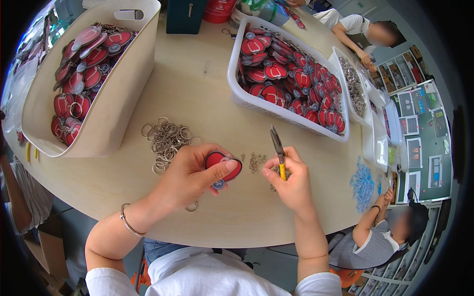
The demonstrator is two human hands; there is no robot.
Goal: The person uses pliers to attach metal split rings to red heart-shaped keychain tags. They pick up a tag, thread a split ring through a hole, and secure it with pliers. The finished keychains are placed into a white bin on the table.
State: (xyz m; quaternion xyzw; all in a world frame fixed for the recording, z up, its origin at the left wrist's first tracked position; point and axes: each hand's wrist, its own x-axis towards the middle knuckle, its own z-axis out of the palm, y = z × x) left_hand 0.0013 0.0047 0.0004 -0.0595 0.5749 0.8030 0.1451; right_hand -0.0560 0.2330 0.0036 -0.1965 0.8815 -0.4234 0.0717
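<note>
Largest item: pale wood-toned table (207,106) with a curved near edge. At far left on it, a cream plastic bin (113,113) with a cut-out handle, heaped with red charms on chains and rings. Across from it, a white perforated basket (240,92), packed with similar red charms. Just beyond the basket's right side, a narrower white tray (360,118) of silver metal parts, too small to identify. Near the table's right edge, a pile of light-blue slips (363,185), kind not resolvable; between bin and basket, nearer the wearer, a tangled pile of split key rings (165,140). Left hand (197,167), just right of the ring pile: fingers closed, thumb pressed across the front of the piece held. Right hand (292,177), well apart from the left: thumb and fingers closed around the yellow grip of pliers (277,143), nose pointing up and away from the wearer; cannot tell whether the nose is parted. Piece in the left hand: one red charm (213,159), dark-edged, with a small round blue disc, held above the table between thumb and fingers. Smallest: scattered jump rings (256,162) on the tabletop between the hands, some partly hidden behind the right hand.
</note>
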